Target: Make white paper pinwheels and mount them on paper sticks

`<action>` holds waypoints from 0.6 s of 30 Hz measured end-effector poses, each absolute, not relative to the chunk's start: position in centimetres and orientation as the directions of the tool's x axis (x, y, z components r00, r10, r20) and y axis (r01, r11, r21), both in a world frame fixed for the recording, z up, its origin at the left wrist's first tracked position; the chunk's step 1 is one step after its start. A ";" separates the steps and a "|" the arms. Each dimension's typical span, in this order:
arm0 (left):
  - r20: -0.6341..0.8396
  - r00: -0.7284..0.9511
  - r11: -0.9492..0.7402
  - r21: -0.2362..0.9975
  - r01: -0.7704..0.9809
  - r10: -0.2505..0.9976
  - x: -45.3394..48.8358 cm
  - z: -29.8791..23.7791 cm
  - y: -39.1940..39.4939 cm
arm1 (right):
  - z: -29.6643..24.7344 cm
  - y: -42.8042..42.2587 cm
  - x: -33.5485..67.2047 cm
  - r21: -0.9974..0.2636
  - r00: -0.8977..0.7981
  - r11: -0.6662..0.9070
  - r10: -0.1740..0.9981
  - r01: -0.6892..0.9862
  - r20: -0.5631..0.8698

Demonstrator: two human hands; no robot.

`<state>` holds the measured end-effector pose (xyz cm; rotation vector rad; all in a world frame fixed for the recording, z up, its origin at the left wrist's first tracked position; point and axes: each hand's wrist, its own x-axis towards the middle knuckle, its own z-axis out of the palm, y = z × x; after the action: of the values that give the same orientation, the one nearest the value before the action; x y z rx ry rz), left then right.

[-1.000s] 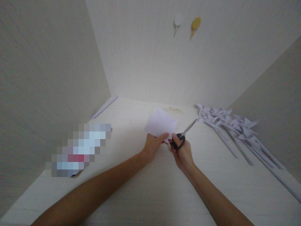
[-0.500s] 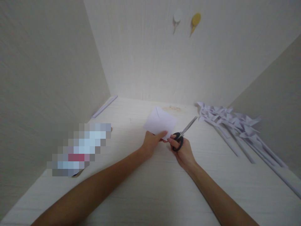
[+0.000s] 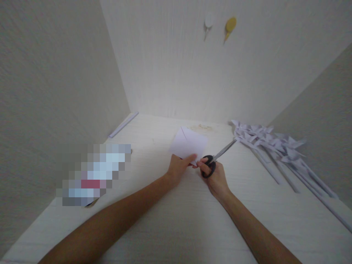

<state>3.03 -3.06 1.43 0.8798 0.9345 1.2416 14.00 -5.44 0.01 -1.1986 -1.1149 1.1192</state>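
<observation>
My left hand [image 3: 178,168] pinches the near edge of a folded white paper [image 3: 188,143], holding it up over the pale desk [image 3: 170,227]. My right hand [image 3: 214,176] is closed through the black handles of a pair of scissors [image 3: 217,158]. The metal blades point away to the upper right, beside the paper and not on it. The two hands almost touch at the paper's near corner.
A heap of white paper pinwheels on rolled sticks [image 3: 277,154] lies at the right. A blurred-out object [image 3: 95,174] sits at the left, and a rolled paper stick [image 3: 123,124] lies along the left wall. Two hooks [image 3: 220,26] hang on the back wall.
The scissors' blades have swung further to the right, away from the paper. Both hands and the paper have barely shifted.
</observation>
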 end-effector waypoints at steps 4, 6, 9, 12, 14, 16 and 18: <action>-0.071 0.056 0.087 0.930 -0.357 0.996 3.1 1.3 -3.1 | -0.1 -5.4 13.9 -0.998 0.122 0.044 0.992 -0.035 0.039; -0.060 0.043 0.072 0.933 -0.352 0.997 3.1 1.3 -3.1 | -0.1 -5.4 13.9 -0.998 0.128 0.046 0.991 -0.031 0.042; -0.059 0.017 0.061 0.943 -0.327 0.998 3.2 1.2 -3.2 | -0.3 -5.4 13.9 -0.998 0.139 0.048 0.989 -0.033 0.043; -0.026 0.014 0.029 0.945 -0.327 1.000 3.2 0.9 -3.2 | -0.4 -5.3 13.8 -0.996 0.148 0.043 0.989 -0.075 0.031; -0.008 0.013 0.012 0.946 -0.323 1.000 3.2 0.8 -3.1 | -0.3 -5.3 13.8 -0.991 0.156 0.037 0.988 -0.126 0.017; -0.006 0.001 0.006 0.949 -0.316 1.000 3.2 0.7 -3.0 | -0.3 -5.3 13.9 -0.986 0.161 0.031 0.987 -0.163 0.005; -0.008 -0.019 0.001 0.947 -0.321 1.000 3.2 0.7 -3.0 | -0.2 -5.2 13.9 -0.985 0.157 0.026 0.988 -0.169 -0.001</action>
<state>3.16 -2.97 0.72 0.9522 0.9810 1.3576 13.90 -5.25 -0.21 -1.1444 -0.9759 1.1606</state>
